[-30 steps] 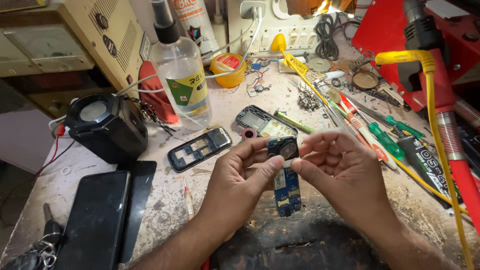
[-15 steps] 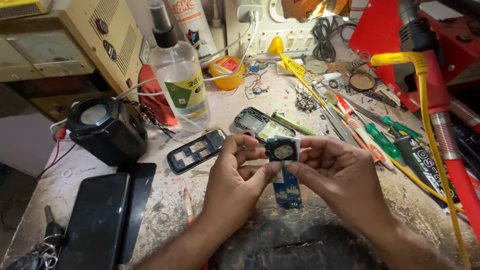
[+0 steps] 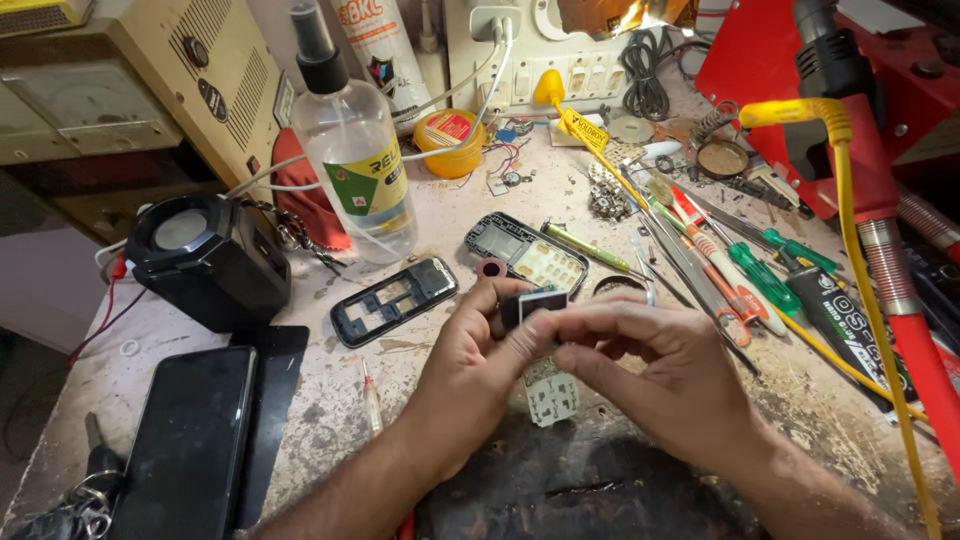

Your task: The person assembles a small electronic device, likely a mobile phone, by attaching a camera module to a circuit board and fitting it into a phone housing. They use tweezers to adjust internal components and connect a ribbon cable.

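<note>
My left hand [image 3: 470,370] and my right hand [image 3: 660,380] meet over the middle of the bench and both pinch a small phone circuit board [image 3: 550,392]. A dark square part [image 3: 535,305] sits at the board's top end, between my thumbs and fingertips. The board's lower half, pale with keypad contacts, hangs below my fingers. Just beyond my hands lie a black phone middle frame [image 3: 393,299] and a phone front cover with keypad [image 3: 527,253].
A clear spray bottle [image 3: 352,160] and a black speaker [image 3: 208,260] stand at the left. A dark smartphone [image 3: 195,440] lies front left. Screwdrivers and tweezers [image 3: 720,255] crowd the right, with a yellow cable [image 3: 880,310] and a red tool [image 3: 900,300]. A yellow tin [image 3: 450,140] sits at the back.
The board has turned in my hands: its blue side faced me before, and the pale keypad side faces me now. My hands stayed over the same spot.
</note>
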